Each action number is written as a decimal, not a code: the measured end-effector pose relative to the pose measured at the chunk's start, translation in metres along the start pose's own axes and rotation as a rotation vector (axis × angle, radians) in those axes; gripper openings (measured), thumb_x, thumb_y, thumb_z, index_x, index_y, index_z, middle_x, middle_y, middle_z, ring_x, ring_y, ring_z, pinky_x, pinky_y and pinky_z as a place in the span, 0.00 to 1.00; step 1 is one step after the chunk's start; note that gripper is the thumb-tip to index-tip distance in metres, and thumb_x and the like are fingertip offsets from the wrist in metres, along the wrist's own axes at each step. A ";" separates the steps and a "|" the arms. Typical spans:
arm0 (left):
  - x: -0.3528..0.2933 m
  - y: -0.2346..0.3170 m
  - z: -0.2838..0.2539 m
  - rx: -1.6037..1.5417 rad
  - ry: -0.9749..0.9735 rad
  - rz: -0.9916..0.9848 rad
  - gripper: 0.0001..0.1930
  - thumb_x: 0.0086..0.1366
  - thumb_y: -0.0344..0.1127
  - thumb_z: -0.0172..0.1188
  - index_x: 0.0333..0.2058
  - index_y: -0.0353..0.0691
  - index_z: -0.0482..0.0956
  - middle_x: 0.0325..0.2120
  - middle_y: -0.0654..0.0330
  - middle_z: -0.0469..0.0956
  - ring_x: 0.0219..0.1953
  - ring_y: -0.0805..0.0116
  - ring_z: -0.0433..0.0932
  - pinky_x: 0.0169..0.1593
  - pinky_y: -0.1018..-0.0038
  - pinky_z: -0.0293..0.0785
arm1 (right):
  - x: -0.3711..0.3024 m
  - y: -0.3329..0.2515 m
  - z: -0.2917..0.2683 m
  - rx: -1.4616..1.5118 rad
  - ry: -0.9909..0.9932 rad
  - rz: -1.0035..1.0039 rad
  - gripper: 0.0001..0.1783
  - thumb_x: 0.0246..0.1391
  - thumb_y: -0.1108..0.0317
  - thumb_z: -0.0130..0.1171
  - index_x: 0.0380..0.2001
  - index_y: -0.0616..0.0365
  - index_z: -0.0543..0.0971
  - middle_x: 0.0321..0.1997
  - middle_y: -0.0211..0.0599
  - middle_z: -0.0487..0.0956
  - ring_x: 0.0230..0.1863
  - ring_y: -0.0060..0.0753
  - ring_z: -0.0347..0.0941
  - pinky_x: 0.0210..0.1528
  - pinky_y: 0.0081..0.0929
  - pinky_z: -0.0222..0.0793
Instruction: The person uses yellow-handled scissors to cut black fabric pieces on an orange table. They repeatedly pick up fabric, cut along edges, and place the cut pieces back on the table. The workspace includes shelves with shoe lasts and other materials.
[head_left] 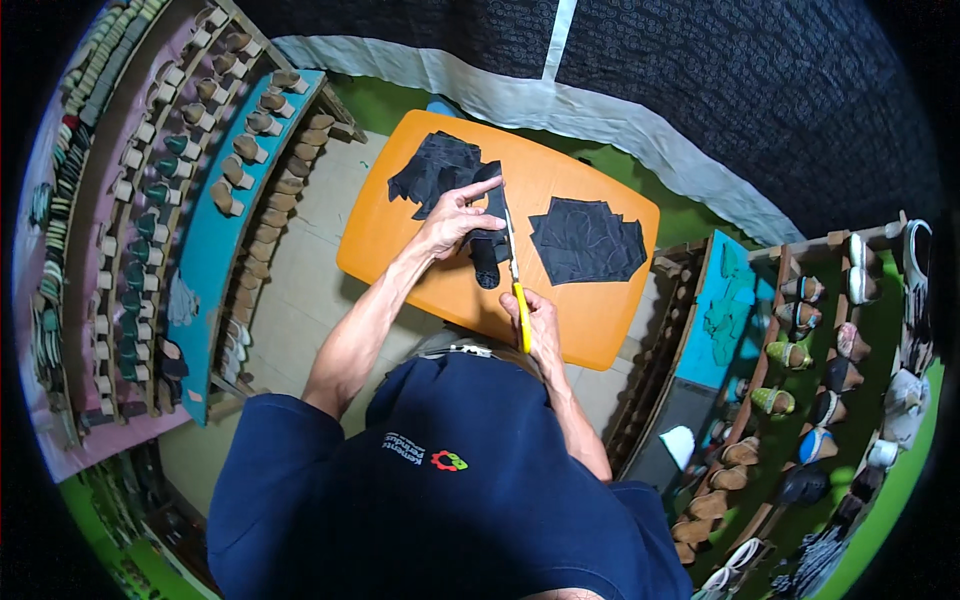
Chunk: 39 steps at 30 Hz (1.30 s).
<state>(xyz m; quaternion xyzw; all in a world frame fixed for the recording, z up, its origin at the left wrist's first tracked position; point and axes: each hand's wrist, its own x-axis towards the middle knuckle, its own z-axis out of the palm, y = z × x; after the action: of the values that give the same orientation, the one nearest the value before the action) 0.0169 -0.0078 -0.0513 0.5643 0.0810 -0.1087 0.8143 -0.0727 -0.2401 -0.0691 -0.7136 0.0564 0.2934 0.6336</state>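
My right hand grips the yellow handles of a pair of scissors. Their long metal blades point away from me, along the right edge of a black fabric piece. My left hand holds this fabric from the left, index finger stretched out over it and thumb on top. Below the thumb lies a dark, rounded strip; whether it belongs to the same piece I cannot tell. Beyond my left hand is a loose pile of black cut pieces. A flatter stack of black pieces rests to the right of the blades.
All this is on an orange table with rounded corners. Shelves with rows of shoes and shoe forms rise at the left, and a shoe rack stands at the right. A blue board there carries green scraps. Dark patterned cloth hangs behind the table.
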 end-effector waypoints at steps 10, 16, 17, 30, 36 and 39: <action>-0.013 -0.003 0.009 -0.038 0.021 -0.017 0.35 0.56 0.20 0.69 0.64 0.38 0.71 0.26 0.71 0.76 0.29 0.84 0.74 0.44 0.85 0.75 | 0.004 -0.006 0.004 -0.025 -0.041 -0.007 0.27 0.56 0.41 0.66 0.28 0.57 0.77 0.14 0.18 0.65 0.15 0.13 0.60 0.18 0.20 0.54; -0.015 -0.018 0.008 -0.073 0.002 -0.008 0.36 0.55 0.21 0.70 0.64 0.39 0.71 0.30 0.68 0.80 0.34 0.83 0.77 0.47 0.83 0.75 | 0.005 -0.019 0.005 -0.089 -0.041 -0.029 0.26 0.61 0.42 0.60 0.28 0.56 0.74 0.15 0.23 0.65 0.13 0.19 0.62 0.17 0.22 0.61; -0.016 -0.017 0.008 -0.068 0.006 -0.006 0.36 0.55 0.21 0.70 0.64 0.39 0.71 0.31 0.68 0.80 0.35 0.83 0.78 0.47 0.83 0.75 | 0.004 -0.020 0.006 -0.059 -0.038 -0.018 0.26 0.60 0.41 0.62 0.27 0.56 0.75 0.15 0.22 0.65 0.14 0.18 0.62 0.17 0.22 0.59; -0.007 -0.022 0.003 -0.496 0.079 -0.040 0.28 0.62 0.24 0.65 0.62 0.40 0.73 0.45 0.60 0.80 0.47 0.75 0.78 0.58 0.77 0.71 | 0.002 -0.015 0.007 0.091 -0.005 0.025 0.27 0.54 0.43 0.69 0.20 0.52 0.73 0.12 0.16 0.63 0.13 0.11 0.55 0.15 0.19 0.49; -0.006 -0.027 0.001 -0.345 0.080 -0.043 0.29 0.60 0.23 0.67 0.60 0.35 0.73 0.44 0.61 0.82 0.44 0.75 0.80 0.52 0.79 0.73 | 0.005 -0.010 0.002 0.032 -0.065 0.049 0.23 0.63 0.46 0.60 0.26 0.55 0.74 0.14 0.21 0.65 0.12 0.16 0.60 0.16 0.20 0.59; -0.007 -0.025 0.003 -0.244 0.021 0.024 0.33 0.58 0.23 0.68 0.63 0.32 0.70 0.31 0.67 0.81 0.34 0.81 0.79 0.47 0.84 0.74 | 0.003 -0.014 0.003 0.020 -0.072 0.008 0.26 0.59 0.42 0.63 0.25 0.53 0.73 0.15 0.18 0.64 0.15 0.14 0.59 0.18 0.20 0.56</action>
<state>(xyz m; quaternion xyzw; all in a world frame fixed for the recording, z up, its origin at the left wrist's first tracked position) 0.0039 -0.0183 -0.0708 0.4629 0.0955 -0.0823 0.8774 -0.0652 -0.2337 -0.0589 -0.6958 0.0393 0.3210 0.6413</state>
